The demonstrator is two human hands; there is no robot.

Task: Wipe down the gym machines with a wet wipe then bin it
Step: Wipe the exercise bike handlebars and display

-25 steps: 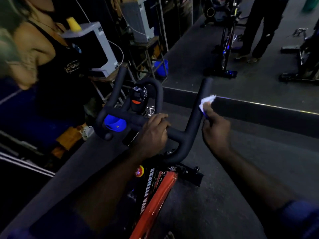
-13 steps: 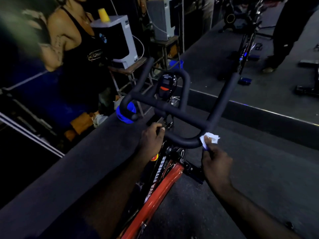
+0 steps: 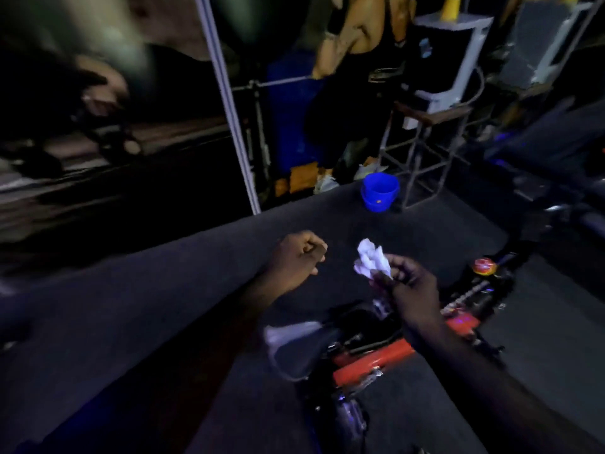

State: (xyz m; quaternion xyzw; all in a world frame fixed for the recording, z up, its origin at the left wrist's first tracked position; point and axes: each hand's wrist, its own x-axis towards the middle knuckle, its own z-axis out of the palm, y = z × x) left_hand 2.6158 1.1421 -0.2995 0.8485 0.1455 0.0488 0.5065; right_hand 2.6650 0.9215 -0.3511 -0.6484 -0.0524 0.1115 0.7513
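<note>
A crumpled white wet wipe (image 3: 373, 262) is pinched in my right hand (image 3: 409, 290), held in the air above the dark carpet. My left hand (image 3: 298, 253) hovers to its left with fingers curled into a loose fist, holding nothing. Below both hands stands the spin bike, with its dark saddle (image 3: 294, 352) and orange frame (image 3: 370, 365). A blue bucket (image 3: 379, 191) sits on the floor beyond my hands. The bike's handlebars are out of sight.
A metal stool (image 3: 425, 149) carrying a white box stands right of the bucket. A large wall poster with a white frame strip (image 3: 229, 103) fills the back. More dark equipment (image 3: 550, 178) lies at the right. Dark carpet (image 3: 147, 306) spreads left of the bike.
Both hands have left the handlebars. My view has swung left and down towards the saddle and the blue bucket. The wipe stays in my right hand, now lifted off the bike.
</note>
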